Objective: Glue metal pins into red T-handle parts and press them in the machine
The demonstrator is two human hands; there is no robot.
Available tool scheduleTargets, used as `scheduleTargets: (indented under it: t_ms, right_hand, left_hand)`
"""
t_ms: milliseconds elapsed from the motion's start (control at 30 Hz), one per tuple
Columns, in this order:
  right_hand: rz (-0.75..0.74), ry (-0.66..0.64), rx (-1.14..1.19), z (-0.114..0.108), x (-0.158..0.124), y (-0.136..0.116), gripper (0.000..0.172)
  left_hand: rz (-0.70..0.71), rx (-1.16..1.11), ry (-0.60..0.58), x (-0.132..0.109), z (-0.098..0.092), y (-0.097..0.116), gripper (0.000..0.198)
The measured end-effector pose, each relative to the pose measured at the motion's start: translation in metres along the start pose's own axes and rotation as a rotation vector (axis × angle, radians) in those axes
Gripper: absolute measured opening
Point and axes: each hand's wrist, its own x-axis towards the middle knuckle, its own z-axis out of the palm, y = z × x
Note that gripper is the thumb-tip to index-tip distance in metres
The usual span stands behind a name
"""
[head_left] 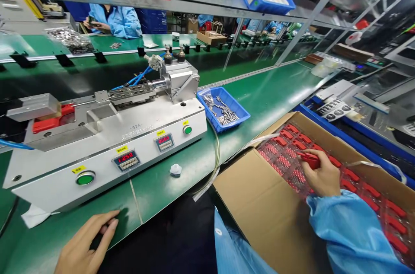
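A red part (310, 161) is pinched between the thumb and fingers of my right hand (324, 176), just above a clear tray (282, 160) in the carton (259, 198); whether it is being picked up or put down cannot be told from this view. By my judgement, the batch stands partway: other red parts (394, 208) fill pockets along the far and right sides of the tray, while the pockets nearer its left side show only a paler, hatched red, and I cannot tell whether these are vacant. To the left, well apart from my right hand, a further red part (49, 122) lies in the left end of the machine (110, 153), below a metal block (34, 106); whether it is finished is not shown. Both displays (126, 160) are lit, and neither green button (85, 178) is touched. My left hand (92, 241) holds nothing, its fingers loosely curled over the bench (266, 97) edge, in front of the machine. Beside the machine's right end, a blue bin (236, 121) still holds many metal pins (227, 115). A small white cap (175, 170) stands nearer me. Across the bench sits a co-worker (118, 23) in blue.
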Motion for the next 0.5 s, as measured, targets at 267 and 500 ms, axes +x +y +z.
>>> scheduleTargets:
  t_ms: [267,500]
  right_hand:
    - [-0.517,-0.608,0.613,0.169,-0.073,-0.190,0.036]
    - [-0.683,-0.852,0.681,0.213,-0.100,-0.222,0.057]
  left_hand:
    - [-0.067,-0.594,-0.267,0.017,0.049,0.089,0.038]
    - [-0.267,-0.960,-0.350,0.011,0.034,0.092,0.047]
